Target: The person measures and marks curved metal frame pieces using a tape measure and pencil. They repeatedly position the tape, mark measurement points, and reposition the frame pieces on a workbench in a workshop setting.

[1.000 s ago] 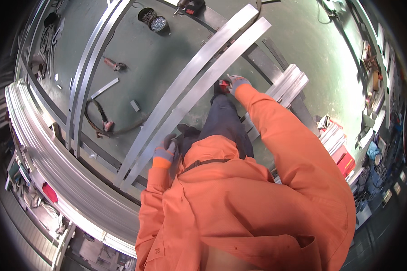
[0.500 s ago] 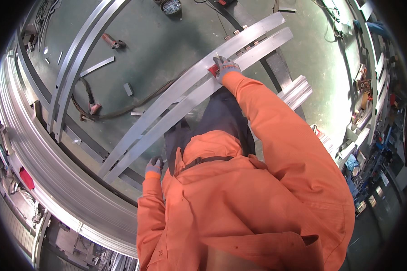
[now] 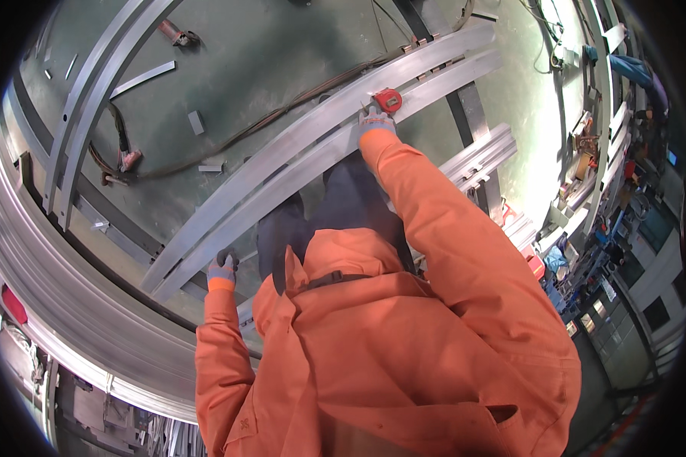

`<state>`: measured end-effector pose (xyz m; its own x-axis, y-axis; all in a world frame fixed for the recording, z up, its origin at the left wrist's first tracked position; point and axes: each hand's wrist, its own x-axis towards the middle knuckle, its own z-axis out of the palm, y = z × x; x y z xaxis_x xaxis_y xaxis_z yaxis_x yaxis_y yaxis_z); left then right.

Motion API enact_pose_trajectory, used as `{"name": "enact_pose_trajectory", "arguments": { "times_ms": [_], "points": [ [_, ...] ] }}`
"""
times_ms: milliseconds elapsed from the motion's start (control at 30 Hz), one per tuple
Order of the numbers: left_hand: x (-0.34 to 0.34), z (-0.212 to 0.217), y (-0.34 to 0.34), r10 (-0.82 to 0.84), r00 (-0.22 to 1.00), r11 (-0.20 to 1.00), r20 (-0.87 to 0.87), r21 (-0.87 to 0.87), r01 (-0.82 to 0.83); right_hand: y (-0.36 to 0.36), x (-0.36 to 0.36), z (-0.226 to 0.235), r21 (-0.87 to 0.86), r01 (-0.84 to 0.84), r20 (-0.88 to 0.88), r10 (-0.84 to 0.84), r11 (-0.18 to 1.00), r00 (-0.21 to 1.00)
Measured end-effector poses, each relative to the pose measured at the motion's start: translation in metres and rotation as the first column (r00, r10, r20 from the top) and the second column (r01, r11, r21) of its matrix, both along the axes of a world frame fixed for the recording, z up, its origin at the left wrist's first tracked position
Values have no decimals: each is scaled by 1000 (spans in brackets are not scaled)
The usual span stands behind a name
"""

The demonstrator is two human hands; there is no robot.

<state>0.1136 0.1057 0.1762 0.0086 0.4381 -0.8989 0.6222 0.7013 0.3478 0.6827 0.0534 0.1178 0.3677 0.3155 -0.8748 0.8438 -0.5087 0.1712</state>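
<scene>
Bars (image 3: 305, 133) are already lying paired; far right, tape (image 3: 389, 100) is being touched by right hand (image 3: 376, 120); its grip and left hand's (image 3: 223, 266) can't be told.

The long bars (image 3: 320, 116) are of smooth metal, silvery, with a soft shine. The red tape measure (image 3: 387, 100) looks like glossy plastic. The right hand (image 3: 376, 122) and the left hand (image 3: 222, 268) wear matt grey fabric gloves. The orange jacket (image 3: 434, 350) is of matt, wrinkled cloth. The greenish floor (image 3: 229, 91) appears smooth, slightly reflecting.
</scene>
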Motion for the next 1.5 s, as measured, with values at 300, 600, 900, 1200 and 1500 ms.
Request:
{"name": "enact_pose_trajectory", "arguments": {
  "times_ms": [300,600,900,1200,1500],
  "points": [
    [76,-12,-24,-192,980,981,-47,-8,191,0,-31,61,108,-87,-210,108,990,972],
    [180,19,34,-169,968,985,187,63,160,17,-37,37,121,180,-246,-146,976,958],
    [54,-35,36,-138,987,988,80,-50,143,33,-27,-10,-55,186,-6,-186,981,982],
    [16,-42,14,105,988,988,111,-124,-90,29,-56,11,72,96,-88,-89,993,992],
    [28,-67,-1,-11,996,1000,88,0,11,155,-152,-5,105,274,-560,-171,956,811]
  ]
}}
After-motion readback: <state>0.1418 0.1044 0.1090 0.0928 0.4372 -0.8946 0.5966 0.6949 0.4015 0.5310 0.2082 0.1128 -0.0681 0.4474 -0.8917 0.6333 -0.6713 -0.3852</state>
